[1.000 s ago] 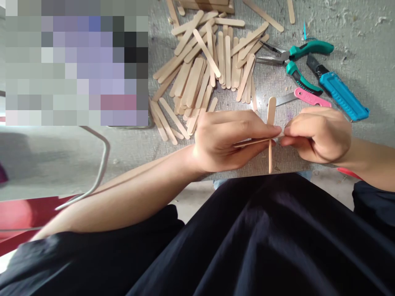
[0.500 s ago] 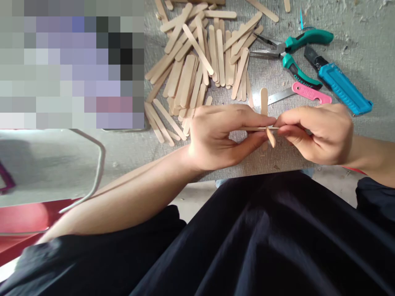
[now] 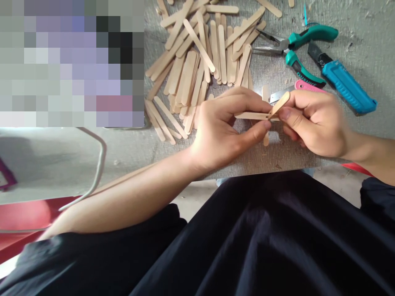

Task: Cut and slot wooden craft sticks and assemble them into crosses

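My left hand (image 3: pixel 230 127) pinches a flat wooden craft stick (image 3: pixel 251 116) held level between thumb and fingers. My right hand (image 3: pixel 311 121) pinches a second, shorter stick (image 3: pixel 280 104) that slants up to the right and meets the first at its right end. Both hands hover just above the grey mat (image 3: pixel 277 156) near its front edge. Another stick (image 3: pixel 266 139) lies upright on the mat under the hands, partly hidden by them.
A heap of wooden sticks (image 3: pixel 197 61) covers the mat behind my left hand. Teal-handled pliers (image 3: pixel 296 45), a blue utility knife (image 3: pixel 345 82) and a pink-handled blade (image 3: pixel 300 87) lie at the back right. A white cable (image 3: pixel 98 164) curves at the left. My dark clothing fills the foreground.
The stick in my right hand has swung from pointing down to slanting up and right. Both hands rose slightly toward the stick heap.
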`<action>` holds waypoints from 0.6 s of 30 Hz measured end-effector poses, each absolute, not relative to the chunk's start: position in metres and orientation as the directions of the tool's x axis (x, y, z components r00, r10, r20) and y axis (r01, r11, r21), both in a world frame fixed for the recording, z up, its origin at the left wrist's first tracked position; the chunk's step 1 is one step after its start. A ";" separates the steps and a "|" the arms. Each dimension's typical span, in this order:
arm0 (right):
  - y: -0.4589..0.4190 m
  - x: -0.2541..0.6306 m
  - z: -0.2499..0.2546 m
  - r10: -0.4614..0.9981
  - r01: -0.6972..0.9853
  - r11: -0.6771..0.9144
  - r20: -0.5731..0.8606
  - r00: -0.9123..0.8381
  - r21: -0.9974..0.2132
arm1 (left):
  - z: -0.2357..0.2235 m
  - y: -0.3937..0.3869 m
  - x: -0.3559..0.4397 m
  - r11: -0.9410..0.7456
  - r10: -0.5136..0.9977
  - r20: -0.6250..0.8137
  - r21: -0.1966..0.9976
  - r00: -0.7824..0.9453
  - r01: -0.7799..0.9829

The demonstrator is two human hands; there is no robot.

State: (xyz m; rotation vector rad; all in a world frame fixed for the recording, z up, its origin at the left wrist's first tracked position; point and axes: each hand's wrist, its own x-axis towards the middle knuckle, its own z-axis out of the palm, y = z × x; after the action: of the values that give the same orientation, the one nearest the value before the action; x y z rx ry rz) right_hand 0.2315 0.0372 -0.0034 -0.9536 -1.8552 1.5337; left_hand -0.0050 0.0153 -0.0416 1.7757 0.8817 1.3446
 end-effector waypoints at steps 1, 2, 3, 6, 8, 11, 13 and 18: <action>0.037 0.231 -0.005 0.799 0.166 0.090 -0.028 -0.600 -0.982 | -0.040 0.013 -0.005 -0.443 0.877 0.414 0.894 0.243 0.073; 0.038 0.231 -0.005 0.798 0.158 0.081 -0.031 -0.602 -0.984 | -0.038 0.011 -0.005 -0.388 0.897 0.357 0.919 0.261 0.074; 0.038 0.231 -0.006 0.795 0.154 0.073 -0.036 -0.606 -0.985 | -0.036 0.009 -0.005 -0.356 0.906 0.322 0.930 0.275 0.086; 0.037 0.230 -0.005 0.774 0.132 0.038 -0.054 -0.631 -0.991 | -0.032 0.006 -0.005 -0.407 0.884 0.366 0.909 0.292 0.090; 0.036 0.229 -0.004 0.770 0.088 -0.006 -0.061 -0.635 -0.996 | -0.031 0.006 -0.005 -0.458 0.857 0.419 0.886 0.300 0.071; 0.035 0.228 -0.003 0.743 0.033 -0.114 -0.107 -0.661 -0.993 | -0.032 0.009 -0.005 -0.495 0.833 0.459 0.867 0.310 0.048; 0.035 0.230 -0.002 0.695 0.024 -0.193 -0.153 -0.703 -0.981 | -0.034 0.012 -0.006 -0.534 0.795 0.487 0.844 0.362 0.038; 0.042 0.236 0.000 0.605 0.061 -0.220 -0.185 -0.775 -0.974 | -0.042 0.020 -0.010 -0.602 0.708 0.567 0.796 0.421 -0.061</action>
State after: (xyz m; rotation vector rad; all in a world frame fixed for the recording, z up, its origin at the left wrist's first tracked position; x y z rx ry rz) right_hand 0.2358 0.0423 -0.0003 -0.7864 -1.6792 2.0536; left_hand -0.0098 0.0197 -0.0417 1.8985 0.5499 1.2518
